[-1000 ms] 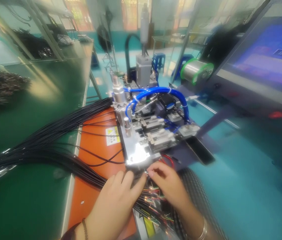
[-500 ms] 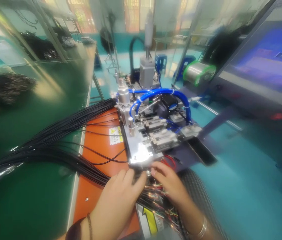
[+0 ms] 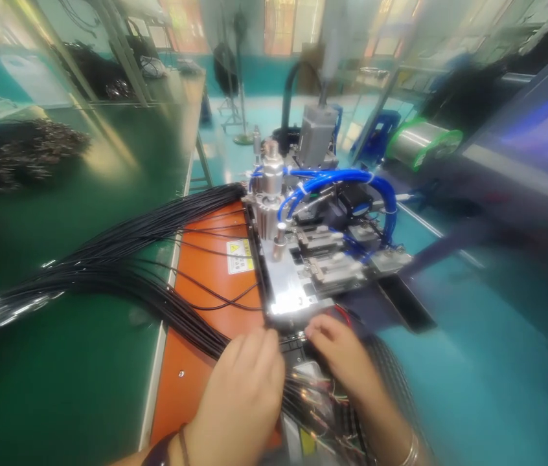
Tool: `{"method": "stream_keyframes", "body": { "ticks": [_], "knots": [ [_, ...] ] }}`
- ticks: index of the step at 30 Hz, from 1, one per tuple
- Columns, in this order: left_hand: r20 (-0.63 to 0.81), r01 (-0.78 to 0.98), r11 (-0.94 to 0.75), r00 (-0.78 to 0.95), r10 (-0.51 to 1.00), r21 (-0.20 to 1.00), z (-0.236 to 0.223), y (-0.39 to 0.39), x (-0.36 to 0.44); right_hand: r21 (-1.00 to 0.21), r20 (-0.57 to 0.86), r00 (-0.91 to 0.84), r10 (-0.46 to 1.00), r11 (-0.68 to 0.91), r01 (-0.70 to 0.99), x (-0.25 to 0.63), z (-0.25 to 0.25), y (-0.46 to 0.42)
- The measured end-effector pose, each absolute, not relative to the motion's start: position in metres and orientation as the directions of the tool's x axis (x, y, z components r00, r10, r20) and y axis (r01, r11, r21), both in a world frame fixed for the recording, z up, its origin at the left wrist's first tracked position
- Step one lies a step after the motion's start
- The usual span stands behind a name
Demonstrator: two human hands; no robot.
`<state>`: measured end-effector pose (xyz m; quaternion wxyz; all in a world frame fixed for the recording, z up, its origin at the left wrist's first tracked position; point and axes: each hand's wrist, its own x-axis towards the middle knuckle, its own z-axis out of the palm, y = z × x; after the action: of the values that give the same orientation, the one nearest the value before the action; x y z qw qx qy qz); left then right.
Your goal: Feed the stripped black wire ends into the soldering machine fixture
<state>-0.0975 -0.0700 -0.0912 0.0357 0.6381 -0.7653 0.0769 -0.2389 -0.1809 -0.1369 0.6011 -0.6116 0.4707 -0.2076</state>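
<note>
Across the left side runs the green tabletop (image 3: 84,155), and here come the black cables (image 3: 148,291), sweeping from the left edge over the orange panel (image 3: 179,404) towards lower centre. There's the person's left hand (image 3: 245,388), bottom centre, back up, fingers curled over right by the lower bundle; its grip is hidden. Colourful stripped wire ends (image 3: 320,388) fan out between the hands, below the machine's bright metal plate (image 3: 286,288). And the right hand (image 3: 344,359), just right of centre, thumb and fingers bunched narrow beside a small metal fitting (image 3: 299,336); whether it pinches anything, can't tell.
</note>
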Motion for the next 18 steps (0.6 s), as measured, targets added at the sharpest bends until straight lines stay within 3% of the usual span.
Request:
{"method": "stream_keyframes", "body": {
  "ticks": [3,6,8,10,12,18],
  "knots": [
    [0.181,-0.979,0.162,-0.183,-0.966,-0.128,-0.09,-0.066,-0.1,-0.937,-0.275,0.456,-0.847,0.131,-0.324,-0.247,-0.136,-0.178],
    [0.154,-0.984,0.158,-0.17,-0.973,-0.088,-0.089,-0.066,-0.1,-0.967,-0.04,0.567,-0.823,-0.111,-0.23,-0.264,-0.134,-0.177],
    [0.129,-0.987,0.152,-0.157,-0.979,-0.047,-0.089,-0.068,-0.098,-0.942,0.163,0.728,-0.666,-0.324,-0.085,-0.276,-0.13,-0.178],
    [0.107,-0.989,0.142,-0.145,-0.984,-0.033,-0.089,-0.071,-0.097,-0.906,0.265,0.818,-0.511,-0.423,0.029,-0.284,-0.125,-0.181],
    [0.095,-0.99,0.139,-0.141,-0.985,-0.026,-0.088,-0.072,-0.096,-0.887,0.303,0.837,-0.456,-0.456,0.073,-0.285,-0.12,-0.182],
    [0.067,-0.991,0.133,-0.131,-0.989,0.017,-0.089,-0.07,-0.096,-0.889,0.326,0.783,-0.53,-0.454,0.063,-0.276,-0.118,-0.178]
  ]
}}
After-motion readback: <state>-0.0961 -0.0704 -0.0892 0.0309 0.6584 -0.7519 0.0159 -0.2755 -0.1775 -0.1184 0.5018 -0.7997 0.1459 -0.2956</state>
